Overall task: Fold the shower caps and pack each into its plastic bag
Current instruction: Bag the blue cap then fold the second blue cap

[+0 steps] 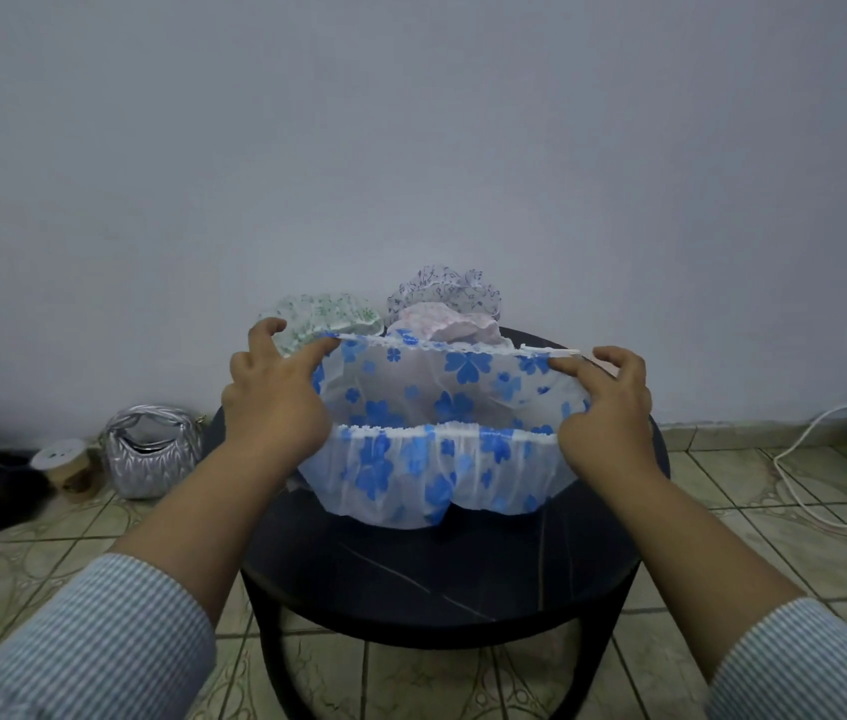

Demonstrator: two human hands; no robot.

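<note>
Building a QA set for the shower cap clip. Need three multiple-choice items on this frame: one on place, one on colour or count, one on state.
1. Where does the silver bag sit?
A. On the floor left of the table
B. On the table
C. On a shelf

2. What colour are the flowers on the cap being held?
A. Green
B. Blue
C. Red

3. How is the held cap being handled?
A. Lying flat, untouched
B. Stretched open between both hands
C. Already in a plastic bag

Answers:
1. A: the bag rests on the floor tiles beside the round black table.
2. B: the blue-flowered cap carries blue blossoms on clear white film.
3. B: the left hand and right hand each grip one side of its rim, pulling it wide above the table.
</note>
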